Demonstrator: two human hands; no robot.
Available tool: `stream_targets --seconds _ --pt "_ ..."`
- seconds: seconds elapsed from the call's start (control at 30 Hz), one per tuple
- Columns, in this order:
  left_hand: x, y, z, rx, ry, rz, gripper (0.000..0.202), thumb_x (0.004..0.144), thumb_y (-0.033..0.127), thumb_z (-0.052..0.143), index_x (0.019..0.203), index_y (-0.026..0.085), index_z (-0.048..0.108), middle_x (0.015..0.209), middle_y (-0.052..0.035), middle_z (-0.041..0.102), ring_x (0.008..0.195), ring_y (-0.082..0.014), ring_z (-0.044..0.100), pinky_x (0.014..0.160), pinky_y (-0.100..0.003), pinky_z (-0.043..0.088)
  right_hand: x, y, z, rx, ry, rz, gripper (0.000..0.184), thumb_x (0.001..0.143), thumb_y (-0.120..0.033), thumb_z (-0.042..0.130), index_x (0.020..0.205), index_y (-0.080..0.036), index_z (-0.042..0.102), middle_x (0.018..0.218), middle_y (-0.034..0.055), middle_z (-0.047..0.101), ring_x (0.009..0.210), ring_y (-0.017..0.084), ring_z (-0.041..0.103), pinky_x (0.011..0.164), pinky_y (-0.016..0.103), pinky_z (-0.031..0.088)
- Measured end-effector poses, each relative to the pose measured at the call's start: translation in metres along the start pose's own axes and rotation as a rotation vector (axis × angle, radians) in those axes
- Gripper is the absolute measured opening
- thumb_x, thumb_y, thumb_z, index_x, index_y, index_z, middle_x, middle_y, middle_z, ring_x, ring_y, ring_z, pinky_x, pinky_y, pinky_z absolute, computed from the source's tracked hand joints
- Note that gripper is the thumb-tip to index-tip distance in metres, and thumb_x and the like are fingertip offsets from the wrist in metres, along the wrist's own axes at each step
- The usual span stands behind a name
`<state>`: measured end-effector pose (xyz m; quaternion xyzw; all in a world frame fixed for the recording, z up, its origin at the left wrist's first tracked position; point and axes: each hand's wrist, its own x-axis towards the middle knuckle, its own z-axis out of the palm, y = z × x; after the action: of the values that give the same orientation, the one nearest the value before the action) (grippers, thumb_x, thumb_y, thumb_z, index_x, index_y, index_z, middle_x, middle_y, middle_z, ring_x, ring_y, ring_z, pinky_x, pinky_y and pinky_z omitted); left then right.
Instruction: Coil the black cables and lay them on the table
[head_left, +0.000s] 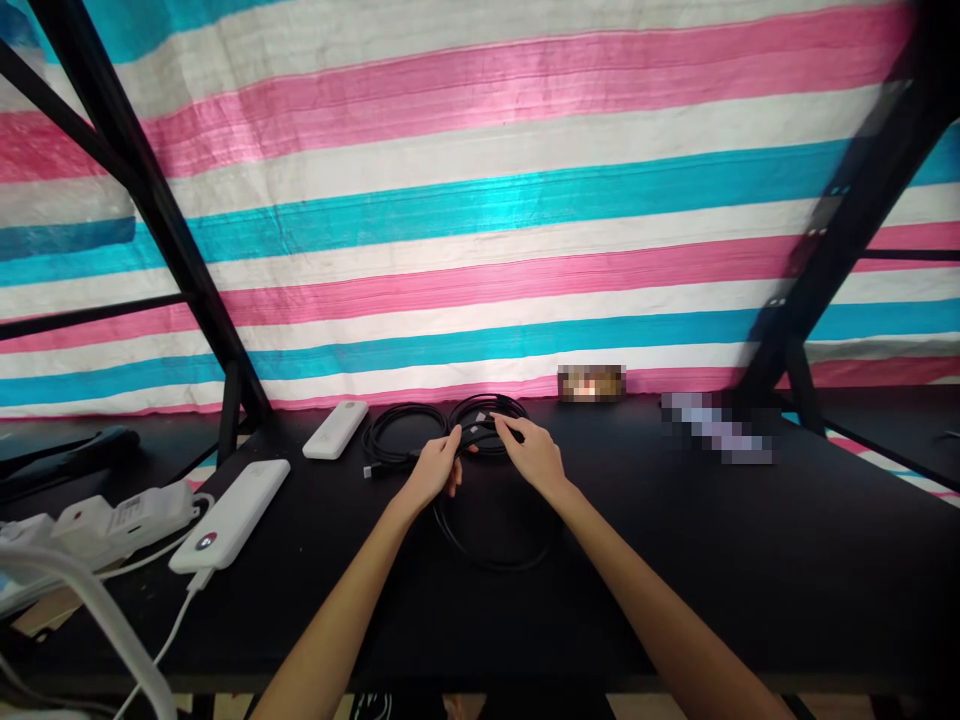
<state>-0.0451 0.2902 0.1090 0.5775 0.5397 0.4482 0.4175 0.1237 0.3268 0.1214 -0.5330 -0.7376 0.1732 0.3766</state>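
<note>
Three coils of black cable lie on the black table (750, 560). One coil (397, 435) sits at the back left, a second (491, 415) at the back middle. A third loop (499, 545) lies nearer to me. My left hand (435, 470) is closed around a stretch of cable between the coils. My right hand (534, 452) rests on the middle coil with fingers curled over its strands.
Two white power banks lie on the left: a small one (335, 429) at the back and a larger one (231, 515) with a white lead plugged in. A white power strip (120, 515) sits at the far left. Black frame posts (150, 200) stand at both sides.
</note>
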Motion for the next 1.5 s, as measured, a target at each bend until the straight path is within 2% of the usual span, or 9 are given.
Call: stream_targets --seconds 0.17,0.37,0.63,0.87,1.03,1.13,1.23,1.37,1.5 --pt "0.002 -0.003 -0.001 0.034 0.114 0.047 0.047 0.084 0.056 0.045 0.107 0.016 0.051 0.042 0.0076 0.053 0.027 -0.0105 0.047 0.032 -0.018 0.031 -0.004 -0.006 -0.001 -0.058 0.042 -0.051 0.037 0.092 -0.041 0.041 0.121 -0.034 0.061 0.097 0.0013 0.067 0.082 0.018 0.063 0.066 0.027 0.043" --pt "0.000 0.005 -0.003 0.077 0.142 0.125 0.041 0.084 0.052 0.048 0.097 0.015 0.060 0.043 0.0060 0.053 0.029 -0.0110 0.050 0.035 -0.019 0.034 -0.004 -0.008 -0.001 -0.059 0.058 -0.081 0.040 0.088 -0.048 0.047 0.122 -0.033 0.061 0.102 0.0015 0.066 0.077 0.017 0.062 0.065 0.027 0.043" --pt "-0.006 0.014 -0.005 0.120 0.093 0.181 0.035 0.079 0.049 0.057 0.082 0.014 0.063 0.045 0.0032 0.055 0.032 -0.0103 0.049 0.036 -0.019 0.034 -0.005 -0.007 0.000 -0.080 0.031 -0.120 0.050 0.080 -0.055 0.057 0.125 -0.034 0.057 0.109 0.0022 0.065 0.091 0.021 0.063 0.067 0.028 0.043" --pt "-0.006 0.009 -0.006 0.160 0.055 0.166 0.029 0.076 0.044 0.062 0.070 0.015 0.057 0.040 0.0043 0.050 0.032 -0.0097 0.046 0.037 -0.019 0.032 -0.002 -0.005 -0.001 -0.068 -0.081 -0.067 0.030 0.079 -0.054 0.058 0.092 -0.030 0.069 0.080 -0.0008 0.071 0.081 0.021 0.065 0.064 0.027 0.040" --pt "-0.004 0.005 -0.003 0.224 0.123 0.144 0.028 0.076 0.044 0.061 0.070 0.017 0.060 0.042 0.0031 0.051 0.035 -0.0125 0.049 0.040 -0.021 0.034 -0.002 -0.005 0.001 -0.097 -0.105 -0.066 0.032 0.079 -0.056 0.056 0.083 -0.027 0.068 0.076 -0.0002 0.071 0.078 0.021 0.065 0.063 0.026 0.039" --pt "-0.006 0.004 -0.001 0.281 0.238 0.139 0.023 0.072 0.041 0.066 0.076 0.019 0.065 0.061 -0.0028 0.063 0.055 -0.0175 0.060 0.048 -0.023 0.039 -0.002 -0.003 0.003 -0.105 -0.099 -0.049 0.031 0.078 -0.055 0.057 0.078 -0.026 0.069 0.073 0.0009 0.070 0.077 0.021 0.064 0.063 0.027 0.038" --pt "-0.006 0.005 0.000 0.281 0.326 0.128 0.030 0.069 0.039 0.070 0.093 0.022 0.064 0.078 -0.0043 0.068 0.069 -0.0193 0.064 0.054 -0.023 0.041 0.003 0.004 0.004 0.111 -0.027 0.068 0.030 0.067 -0.054 0.068 0.068 -0.024 0.069 0.065 0.0009 0.066 0.071 0.021 0.061 0.059 0.026 0.036" --pt "-0.004 0.008 0.001 0.176 0.264 0.094 0.036 0.075 0.045 0.062 0.099 0.018 0.060 0.048 0.0049 0.054 0.038 -0.0142 0.052 0.042 -0.023 0.038 0.014 0.015 0.002 0.408 0.085 0.204 0.040 0.062 -0.058 0.069 0.056 -0.020 0.058 0.052 -0.0019 0.051 0.056 0.015 0.051 0.049 0.023 0.030" --pt "-0.003 0.008 0.008 0.068 0.247 0.117 0.032 0.080 0.044 0.055 0.095 0.016 0.056 0.041 0.0071 0.049 0.039 -0.0134 0.054 0.047 -0.023 0.043 0.021 0.018 -0.001 0.597 0.148 0.322 0.054 0.072 -0.071 0.049 0.056 -0.024 0.031 0.045 -0.0093 0.022 0.038 0.007 0.025 0.037 0.022 0.019"
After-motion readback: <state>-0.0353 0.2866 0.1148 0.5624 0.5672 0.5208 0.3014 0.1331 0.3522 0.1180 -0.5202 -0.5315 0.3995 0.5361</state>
